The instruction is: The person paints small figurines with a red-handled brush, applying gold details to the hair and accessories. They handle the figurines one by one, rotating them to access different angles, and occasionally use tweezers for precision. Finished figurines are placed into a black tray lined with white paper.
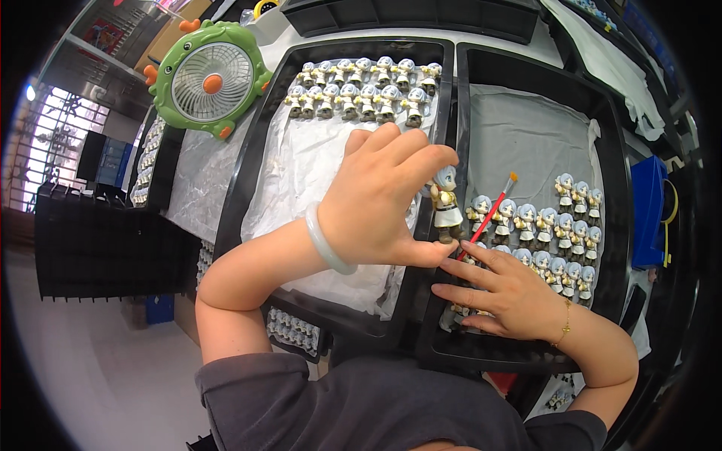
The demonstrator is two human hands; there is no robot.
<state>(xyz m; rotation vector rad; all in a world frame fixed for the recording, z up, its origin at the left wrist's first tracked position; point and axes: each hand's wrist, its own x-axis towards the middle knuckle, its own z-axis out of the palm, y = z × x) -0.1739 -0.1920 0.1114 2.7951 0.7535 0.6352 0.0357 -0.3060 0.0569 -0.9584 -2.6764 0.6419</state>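
My left hand (pixel 380 199) pinches a small figurine (pixel 447 210) with pale hair, a white skirt and brown boots. It is upright, with my index finger at its head and my thumb at its feet. Close by, my right hand (pixel 519 301) reaches in from the right, fingertips near my left thumb. A paintbrush (pixel 490 215) with a red handle runs into its fingers, orange bristles pointing up and away; the handle's end is hidden. Beneath this hand, rows of similar figurines (pixel 564 229) stand in the right black tray (pixel 620 161), some covered by my fingers.
The left black tray (pixel 244 177), lined with white sheeting (pixel 301 165), holds two rows of figurines (pixel 366 103) at its far end. A green fan (pixel 213 83) stands at the far left. Another black tray (pixel 421 16) lies behind. A blue container (pixel 648 214) is at the right.
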